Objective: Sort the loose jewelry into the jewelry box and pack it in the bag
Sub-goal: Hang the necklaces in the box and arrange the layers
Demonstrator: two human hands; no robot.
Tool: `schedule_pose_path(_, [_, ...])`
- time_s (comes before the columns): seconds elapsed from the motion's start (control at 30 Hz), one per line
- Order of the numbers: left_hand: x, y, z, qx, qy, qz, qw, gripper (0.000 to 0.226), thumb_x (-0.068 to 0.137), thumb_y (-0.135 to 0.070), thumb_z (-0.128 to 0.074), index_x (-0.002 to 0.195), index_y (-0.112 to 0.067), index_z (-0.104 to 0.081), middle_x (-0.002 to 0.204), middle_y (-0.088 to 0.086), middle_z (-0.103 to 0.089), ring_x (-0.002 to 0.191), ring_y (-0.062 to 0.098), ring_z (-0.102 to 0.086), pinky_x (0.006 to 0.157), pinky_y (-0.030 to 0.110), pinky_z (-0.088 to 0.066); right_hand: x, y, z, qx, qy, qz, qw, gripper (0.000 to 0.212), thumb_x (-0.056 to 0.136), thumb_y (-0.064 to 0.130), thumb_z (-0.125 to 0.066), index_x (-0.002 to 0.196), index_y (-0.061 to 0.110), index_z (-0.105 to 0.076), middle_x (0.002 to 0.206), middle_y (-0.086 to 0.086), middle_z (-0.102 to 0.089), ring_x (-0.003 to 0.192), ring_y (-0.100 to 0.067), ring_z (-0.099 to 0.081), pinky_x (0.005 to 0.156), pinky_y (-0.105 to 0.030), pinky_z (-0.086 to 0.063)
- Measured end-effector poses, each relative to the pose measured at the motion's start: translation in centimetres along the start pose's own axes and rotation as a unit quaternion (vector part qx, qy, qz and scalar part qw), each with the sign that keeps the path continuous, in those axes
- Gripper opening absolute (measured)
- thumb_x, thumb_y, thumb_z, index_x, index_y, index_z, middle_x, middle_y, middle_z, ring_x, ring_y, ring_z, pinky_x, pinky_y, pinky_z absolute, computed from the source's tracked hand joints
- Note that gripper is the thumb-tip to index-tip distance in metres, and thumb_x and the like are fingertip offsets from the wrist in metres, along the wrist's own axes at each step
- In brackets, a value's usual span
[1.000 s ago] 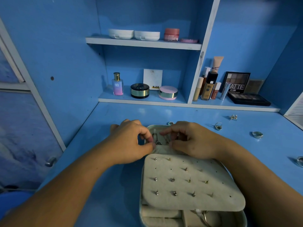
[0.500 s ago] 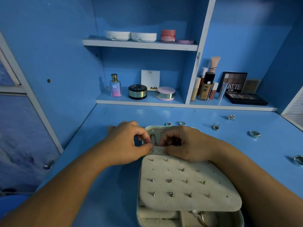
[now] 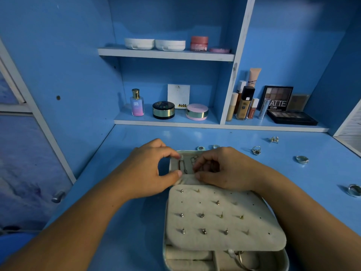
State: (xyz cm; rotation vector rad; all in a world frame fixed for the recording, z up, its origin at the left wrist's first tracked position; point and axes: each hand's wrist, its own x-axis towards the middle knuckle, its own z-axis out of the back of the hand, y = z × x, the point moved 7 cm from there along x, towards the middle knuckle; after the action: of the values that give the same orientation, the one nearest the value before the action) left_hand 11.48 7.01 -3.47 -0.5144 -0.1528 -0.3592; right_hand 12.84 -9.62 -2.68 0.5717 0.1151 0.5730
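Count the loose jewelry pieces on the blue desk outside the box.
6: two small rings behind the cream jewelry box, a dark-stoned ring, a sparkly cluster near the shelf, a silver band, another ring at right edge. Hands may hide more.

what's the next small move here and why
Probably tuck the thin silver chain down into the cream box lid pocket: the right hand pinches it there, the left hand grips the lid's edge, and a silver ring lies loose on the blue desk.

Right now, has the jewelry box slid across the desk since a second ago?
No. The jewelry box keeps the same small gap to the small ring lying just behind its far rim.
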Motion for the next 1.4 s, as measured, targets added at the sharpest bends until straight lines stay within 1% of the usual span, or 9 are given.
schedule_pose_path(0.13, [0.0, -0.1, -0.2, 0.014, 0.015, 0.0, 1.0, 0.071, 0.07, -0.073, -0.047, 0.132, -0.039, -0.053, 0.115, -0.027, -0.048, 0.086, -0.001, -0.06, 0.083, 0.026, -0.05, -0.1, 0.2, -0.1, 0.022, 0.007, 0.003, 1.0, 0.004, 0.082, 0.028, -0.069, 0.083, 0.025, -0.071, 0.062, 0.016, -0.059, 0.056, 0.002, -0.05, 0.054, -0.01, -0.038])
schedule_pose_path(0.23, [0.0, -0.1, -0.5, 0.013, 0.029, 0.002, 1.0, 0.076, 0.07, -0.072, -0.042, 0.137, -0.037, -0.049, 0.12, -0.027, -0.048, 0.091, 0.001, -0.06, 0.081, 0.026, -0.051, -0.1, -0.1, 0.3, 0.018, -0.026, 0.005, 0.999, 0.008, 0.082, 0.028, -0.069, 0.089, 0.026, -0.071, 0.071, 0.013, -0.061, 0.061, 0.0, -0.053, 0.055, -0.01, -0.039])
schedule_pose_path(0.4, [-0.1, -0.1, -1.0, 0.01, 0.052, 0.012, 0.999, 0.074, 0.076, -0.066, -0.044, 0.145, -0.038, -0.04, 0.125, -0.027, -0.048, 0.094, 0.004, -0.06, 0.082, 0.026, -0.051, -0.2, 0.2, -0.2, 0.016, 0.014, 0.011, 1.0, 0.005, 0.083, 0.028, -0.068, 0.081, 0.024, -0.07, 0.067, 0.012, -0.062, 0.058, 0.001, -0.051, 0.055, -0.01, -0.039])
schedule_pose_path(0.57, [-0.1, 0.1, -1.2, 0.016, 0.064, 0.016, 0.998, 0.069, 0.085, -0.061, -0.048, 0.149, -0.039, -0.033, 0.139, -0.025, -0.045, 0.117, 0.002, -0.051, 0.094, 0.024, -0.047, -0.3, 0.0, 0.4, 0.02, -0.015, 0.012, 1.0, 0.005, 0.082, 0.027, -0.069, 0.086, 0.025, -0.069, 0.068, 0.012, -0.06, 0.059, 0.003, -0.052, 0.055, -0.009, -0.038])
schedule_pose_path(0.73, [-0.1, 0.0, -1.2, 0.013, 0.067, 0.018, 0.997, 0.064, 0.092, -0.052, -0.053, 0.15, -0.041, -0.029, 0.139, -0.023, -0.046, 0.106, 0.005, -0.056, 0.091, 0.025, -0.047, -0.4, 0.3, 0.0, 0.019, 0.019, 0.016, 1.0, 0.007, 0.083, 0.023, -0.066, 0.076, 0.021, -0.067, 0.064, 0.012, -0.06, 0.057, 0.001, -0.051, 0.055, -0.01, -0.038])
schedule_pose_path(0.87, [-0.1, 0.2, -1.3, 0.006, 0.07, 0.017, 0.997, 0.069, 0.086, -0.06, -0.05, 0.149, -0.041, -0.03, 0.14, -0.025, -0.044, 0.112, 0.002, -0.053, 0.094, 0.025, -0.047, -0.2, 0.0, 0.4, 0.024, -0.022, 0.006, 0.999, 0.003, 0.083, 0.024, -0.067, 0.081, 0.023, -0.069, 0.064, 0.012, -0.06, 0.056, 0.001, -0.051, 0.053, -0.01, -0.038])
schedule_pose_path(1.0, [-0.1, 0.2, -1.4, 0.003, 0.075, 0.021, 0.997, 0.072, 0.083, -0.063, -0.048, 0.149, -0.042, -0.03, 0.14, -0.026, -0.044, 0.11, 0.007, -0.057, 0.098, 0.028, -0.046, -0.4, 0.2, 0.1, 0.025, 0.019, 0.009, 0.999, 0.008, 0.084, 0.022, -0.065, 0.077, 0.022, -0.07, 0.063, 0.015, -0.061, 0.056, 0.001, -0.052, 0.055, -0.01, -0.038])
schedule_pose_path(1.2, [0.0, 0.6, -1.4, -0.001, 0.078, 0.029, 0.997, 0.08, 0.074, -0.071, -0.042, 0.148, -0.043, -0.032, 0.13, -0.024, -0.052, 0.108, 0.006, -0.058, 0.097, 0.03, -0.047, -0.7, -2.4, 3.8, 0.022, -0.116, -0.037, 0.992, 0.017, 0.088, 0.014, -0.057, 0.094, 0.027, -0.066, 0.067, 0.019, -0.056, 0.051, 0.001, -0.049, 0.051, -0.009, -0.035])
schedule_pose_path(1.4, [0.0, 0.8, -1.4, -0.008, 0.077, 0.034, 0.996, 0.085, 0.069, -0.075, -0.038, 0.147, -0.043, -0.034, 0.127, -0.024, -0.053, 0.107, 0.005, -0.057, 0.095, 0.029, -0.047, -0.1, -1.9, 1.8, -0.076, -0.058, -0.005, 0.995, 0.022, 0.087, 0.02, -0.06, 0.102, 0.033, -0.07, 0.088, 0.009, -0.055, 0.082, -0.001, -0.05, 0.068, -0.008, -0.035])
